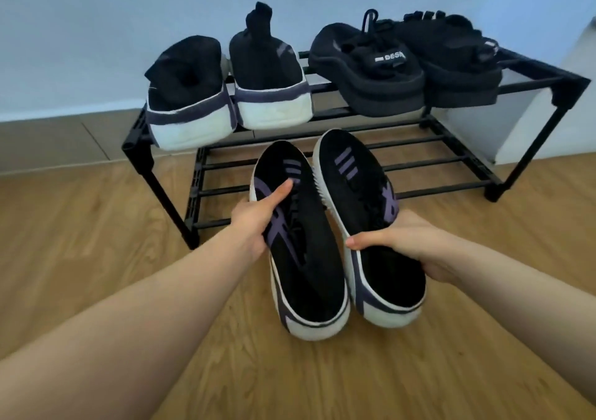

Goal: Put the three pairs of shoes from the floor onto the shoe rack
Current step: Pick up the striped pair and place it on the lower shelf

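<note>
A black two-tier shoe rack (529, 84) stands against the wall. On its top tier sit a pair of black sock-style sneakers with white soles (225, 96) at the left and a pair of all-black lace-up shoes (403, 64) at the right. In front of the rack I hold a third pair, black with purple stripes and white soles, toes pointing at the rack. My left hand (254, 219) grips the left shoe (306, 258) at its side. The right shoe (371, 226) is gripped by my right hand (406, 242) around its middle.
The rack's lower tier (451, 174) is bare bars. Wooden floor (96, 242) spreads around the rack. A pale wall (129, 16) rises behind, with a white panel (574, 96) at the far right.
</note>
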